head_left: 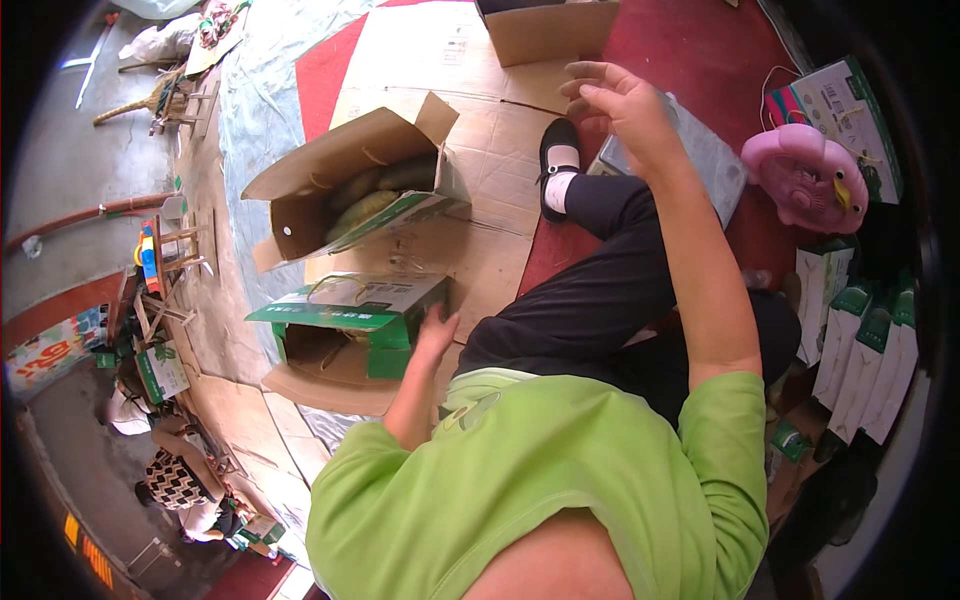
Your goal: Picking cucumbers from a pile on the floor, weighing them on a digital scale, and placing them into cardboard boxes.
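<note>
My left hand [435, 335] touches the right end of a green and white carton [400, 292] lying with its flaps spread. Its thumb sticks out away from the board; some fingers are hidden at the carton's edge. My right hand [625, 105] is raised near my shoe, above a flat grey plastic thing [705, 150]. Its fingers are loosely bent and apart, with nothing visible in them. Just beyond the first carton, a second open carton [300, 215] holds several long greenish-brown things [365, 208], perhaps gourds; their kind is not clear.
Flattened cardboard [490, 150] lies over a red floor covering [690, 40]. Another brown box [555, 35] stands at the far edge. Right are a pink plastic thing with a duck face [805, 175] and a row of white-green cartons [865, 370]. Another person [185, 480] is at lower left.
</note>
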Demonstrator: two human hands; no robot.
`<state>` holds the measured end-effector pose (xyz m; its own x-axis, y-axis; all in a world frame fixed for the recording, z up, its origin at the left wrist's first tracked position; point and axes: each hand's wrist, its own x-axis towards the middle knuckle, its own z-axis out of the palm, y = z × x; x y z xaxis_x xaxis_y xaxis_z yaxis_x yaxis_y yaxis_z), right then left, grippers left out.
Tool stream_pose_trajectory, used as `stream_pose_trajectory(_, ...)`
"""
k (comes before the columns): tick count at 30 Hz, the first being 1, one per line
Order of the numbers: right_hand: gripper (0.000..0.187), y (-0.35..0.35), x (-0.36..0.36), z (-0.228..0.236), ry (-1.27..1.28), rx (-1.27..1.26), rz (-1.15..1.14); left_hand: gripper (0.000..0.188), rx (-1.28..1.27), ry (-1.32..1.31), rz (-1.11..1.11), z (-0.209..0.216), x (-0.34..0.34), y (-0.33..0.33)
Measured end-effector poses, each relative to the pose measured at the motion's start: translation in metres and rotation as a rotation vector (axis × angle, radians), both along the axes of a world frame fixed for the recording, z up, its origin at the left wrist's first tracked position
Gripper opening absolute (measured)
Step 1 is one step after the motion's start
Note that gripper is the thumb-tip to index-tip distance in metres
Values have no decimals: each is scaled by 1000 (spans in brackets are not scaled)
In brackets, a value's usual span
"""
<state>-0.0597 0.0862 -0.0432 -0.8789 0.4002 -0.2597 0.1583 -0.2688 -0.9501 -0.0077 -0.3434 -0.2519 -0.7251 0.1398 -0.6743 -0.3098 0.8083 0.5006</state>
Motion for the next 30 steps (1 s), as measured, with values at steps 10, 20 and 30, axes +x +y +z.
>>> stream_pose_trajectory(10, 24, 19, 31, 22, 82, 7, -101, 19, 218, 841, -656, 154, -77, 172)
stream_pose_trajectory(20, 26, 54, 78, 33, 81, 51, -240, 28, -894, 684, -1092, 27, -162, 225)
stream_pose_trajectory(30, 27, 75, 123, 20, 42, 33, -312, 37, -883, 696, -943, 26, -173, 222)
